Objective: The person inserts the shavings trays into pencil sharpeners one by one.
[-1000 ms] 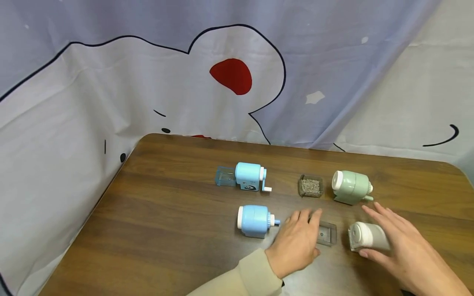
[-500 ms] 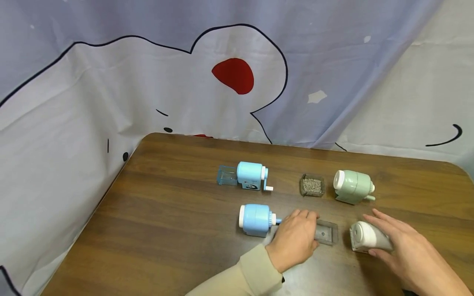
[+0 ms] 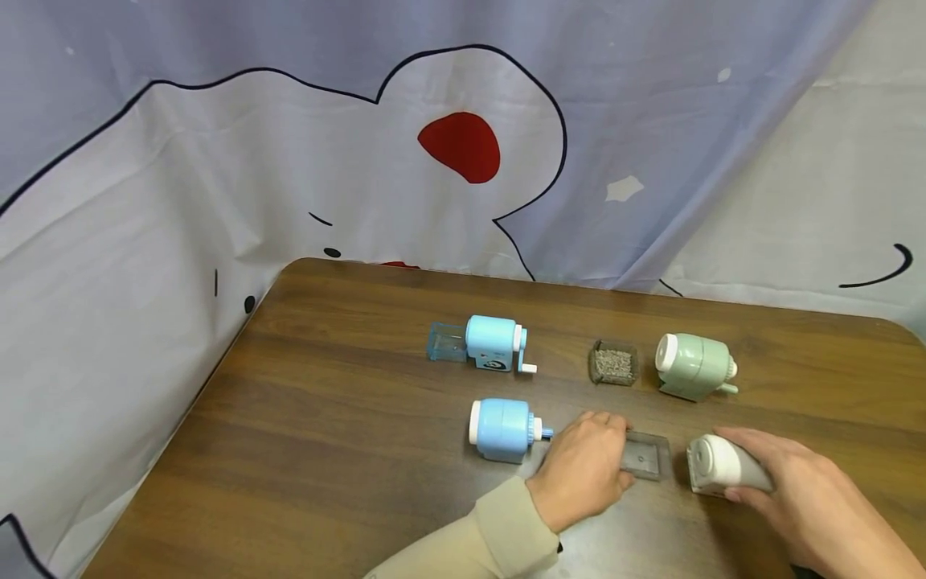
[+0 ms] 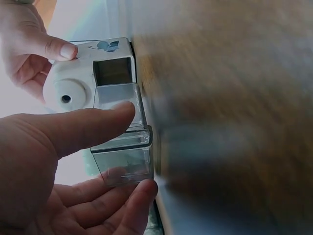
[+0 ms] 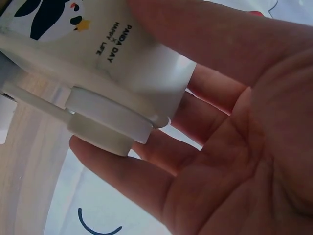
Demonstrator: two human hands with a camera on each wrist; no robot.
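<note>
A clear plastic drawer [image 3: 646, 457] lies on the brown table [image 3: 325, 450]. My left hand [image 3: 613, 452] pinches it, thumb on one face and fingers on the other [image 4: 128, 205]. In the left wrist view the drawer [image 4: 122, 142] sits just in front of the empty slot of a white pencil sharpener [image 4: 83, 78]. My right hand [image 3: 727, 465] grips that white sharpener [image 3: 712, 462] from behind. Its fingers wrap the body [image 5: 98, 44] near the crank knob [image 5: 105, 122].
A blue sharpener [image 3: 502, 429] stands just left of my left hand. Further back are a second blue sharpener [image 3: 492, 343] with its clear drawer pulled out, a small tray of shavings [image 3: 613, 363] and a green sharpener [image 3: 693, 367]. A printed curtain [image 3: 463, 145] hangs behind.
My left fingers have curled from flat onto the clear drawer and now pinch it. My right hand has lowered and closed round the white sharpener.
</note>
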